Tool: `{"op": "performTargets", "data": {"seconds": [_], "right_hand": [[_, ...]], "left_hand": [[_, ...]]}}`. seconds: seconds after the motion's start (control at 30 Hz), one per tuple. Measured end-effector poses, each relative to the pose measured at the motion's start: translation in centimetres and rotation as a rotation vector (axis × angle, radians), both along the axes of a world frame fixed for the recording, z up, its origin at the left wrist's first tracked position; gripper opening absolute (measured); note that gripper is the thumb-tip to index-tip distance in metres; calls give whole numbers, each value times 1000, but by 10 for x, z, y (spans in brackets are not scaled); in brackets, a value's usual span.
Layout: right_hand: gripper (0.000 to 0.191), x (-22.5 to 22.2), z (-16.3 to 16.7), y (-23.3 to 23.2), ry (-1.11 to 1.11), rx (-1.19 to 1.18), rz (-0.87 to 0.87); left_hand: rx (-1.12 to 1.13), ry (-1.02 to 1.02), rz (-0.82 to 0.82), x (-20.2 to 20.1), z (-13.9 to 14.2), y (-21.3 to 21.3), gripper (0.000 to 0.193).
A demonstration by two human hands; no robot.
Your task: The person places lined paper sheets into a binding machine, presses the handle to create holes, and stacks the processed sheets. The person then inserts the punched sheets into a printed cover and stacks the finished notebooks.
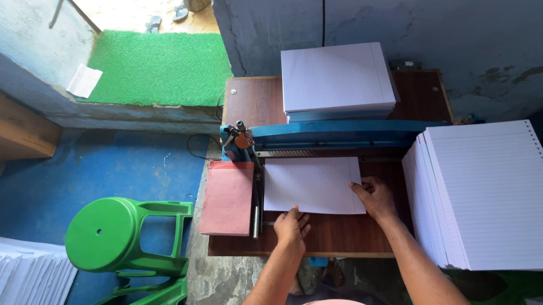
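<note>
A thin white stack of ruled paper sheets [313, 185] is lying on the brown wooden table [330, 235], its far edge under the blue metal machine bar [341, 133]. The left hand [291, 227] and right hand [374, 196] are pressing flat on its near edge, fingers extended, gripping nothing, apparently squaring it; a firm, even push seems needed.

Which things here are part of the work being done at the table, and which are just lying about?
In the work:
left hand and right hand, both on the lined sheets
blue punching machine
pink card
paper stacks behind and at right

Lying about:
green stools
cardboard box
green mat
</note>
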State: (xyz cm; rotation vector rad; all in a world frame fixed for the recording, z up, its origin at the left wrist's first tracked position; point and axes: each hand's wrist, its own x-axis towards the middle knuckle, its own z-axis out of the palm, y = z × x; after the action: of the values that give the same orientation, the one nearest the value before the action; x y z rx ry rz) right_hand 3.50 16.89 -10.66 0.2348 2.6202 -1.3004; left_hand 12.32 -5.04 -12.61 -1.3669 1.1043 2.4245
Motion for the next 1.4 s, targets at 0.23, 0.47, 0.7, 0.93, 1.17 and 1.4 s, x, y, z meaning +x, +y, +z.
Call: {"op": "performTargets", "data": {"seconds": [0.23,0.47,0.7,0.93,1.17,1.4], "right_hand": [[61,12,-8,11,0,-24,-51],[66,65,-20,28,-121,-1,-174],[33,89,-30,46,-362,-715,-353],[11,94,-41,43,-405,-846,-403],[10,97,-23,36,-370,-802,-414],[10,93,8,31,-334,-895,-422]], "left_hand": [[-60,24,45,5,-10,5,23],[32,-19,91,33,-18,14,19],[88,-43,106,55,-27,12,16],[42,-1,-128,72,-10,7,25],[-1380,378,-993,83,64,39,55],[-2145,790,-1180,43,50,47,63]]}}
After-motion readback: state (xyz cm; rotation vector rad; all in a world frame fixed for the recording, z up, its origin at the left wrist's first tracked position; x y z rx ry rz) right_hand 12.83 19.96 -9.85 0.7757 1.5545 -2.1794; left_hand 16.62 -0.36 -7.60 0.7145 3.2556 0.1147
